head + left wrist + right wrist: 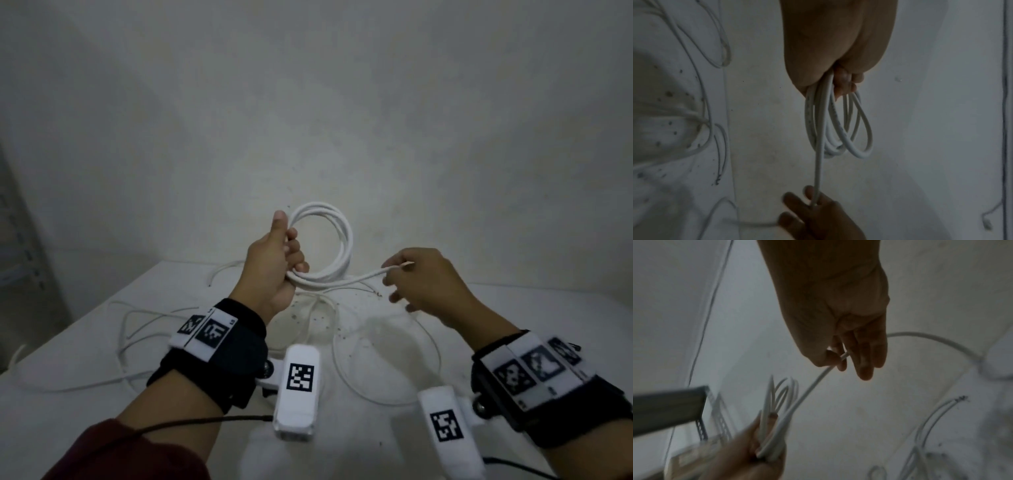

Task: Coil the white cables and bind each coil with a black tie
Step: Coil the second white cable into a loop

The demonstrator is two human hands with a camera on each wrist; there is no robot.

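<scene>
While the left hand (274,267) holds it up off the surface (85,377), the coil (344,240) of white cable stands upright in the air. At its top edge I count three turns lying side by side. That grip is closed tight: the fingers curl through the ring at the coil's left side and the thumb points up along it.

From the bottom of the coil one free end (363,278) runs off to the right. There the right hand (428,284) pinches it near the tip between thumb and forefinger, the remaining fingers (402,294) spread loose beneath.

Below the coil, thin loose cables (126,329) sprawl in overlapping loops on the surface; how many I cannot tell.

Nearer to me than the coil, each wrist wears a black band with square black-and-white code markers. Two show on the left band (205,334) and three on the right band (534,368). The left camera (298,387) and the right camera (445,421), both white, bear one marker each. The letters beside the band markers are too small to read.
</scene>
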